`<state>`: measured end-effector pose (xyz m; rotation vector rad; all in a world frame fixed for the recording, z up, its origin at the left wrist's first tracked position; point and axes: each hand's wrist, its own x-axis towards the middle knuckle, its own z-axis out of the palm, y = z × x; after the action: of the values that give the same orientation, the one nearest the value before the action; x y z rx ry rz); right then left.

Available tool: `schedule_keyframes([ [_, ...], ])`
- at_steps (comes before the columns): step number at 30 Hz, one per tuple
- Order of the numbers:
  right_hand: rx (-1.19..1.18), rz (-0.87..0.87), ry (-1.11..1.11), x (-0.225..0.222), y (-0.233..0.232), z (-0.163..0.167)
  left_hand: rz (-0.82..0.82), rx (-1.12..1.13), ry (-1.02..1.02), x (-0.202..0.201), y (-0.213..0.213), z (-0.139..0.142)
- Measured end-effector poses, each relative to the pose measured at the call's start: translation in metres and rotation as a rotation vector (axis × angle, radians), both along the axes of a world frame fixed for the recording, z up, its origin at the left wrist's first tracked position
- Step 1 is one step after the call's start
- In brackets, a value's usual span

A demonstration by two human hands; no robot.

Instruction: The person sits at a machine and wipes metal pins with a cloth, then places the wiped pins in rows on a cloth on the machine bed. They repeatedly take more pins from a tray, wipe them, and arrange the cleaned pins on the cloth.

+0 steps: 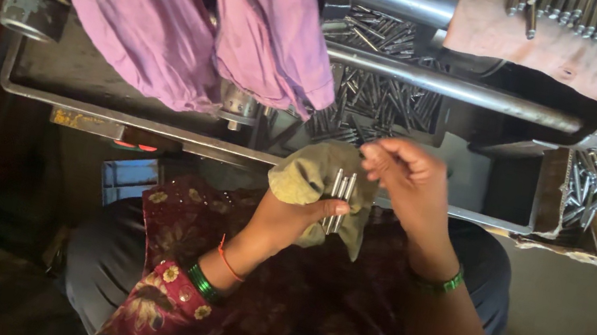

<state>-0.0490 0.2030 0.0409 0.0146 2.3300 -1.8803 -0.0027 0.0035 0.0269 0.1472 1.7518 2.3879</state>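
The left hand (289, 219) clamps a few steel pins (340, 199) against an olive rag (312, 182); the right hand (404, 174), just above, pinches their tips. A loose thumb could let pins slide down onto the lap (254, 282)

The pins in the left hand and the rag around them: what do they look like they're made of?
The pins look like bare metal, probably steel: straight, grey, with bright glints along their length. The rag looks like soft woven cloth, dull olive, matte and creased where the left hand bunches it. The right hand pinches the pin tops.
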Motion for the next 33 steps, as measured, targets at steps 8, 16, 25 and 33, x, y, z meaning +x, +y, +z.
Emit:
schedule_keyframes([
  [8, 0.186, 0.339, 0.149, 0.007, -0.004, 0.026, 0.034, -0.008, 0.03, 0.0, 0.001, -0.01],
  [16, 0.321, 0.372, 0.141, 0.008, -0.009, 0.031, 0.092, -0.192, 0.047, 0.003, 0.007, -0.021],
  [25, 0.231, 0.306, 0.055, 0.011, -0.003, 0.036, 0.102, -0.206, 0.128, 0.003, 0.008, -0.028],
  [33, 0.348, 0.186, 0.236, 0.012, 0.001, 0.054, 0.113, -0.011, -0.258, -0.002, 0.007, -0.029],
])
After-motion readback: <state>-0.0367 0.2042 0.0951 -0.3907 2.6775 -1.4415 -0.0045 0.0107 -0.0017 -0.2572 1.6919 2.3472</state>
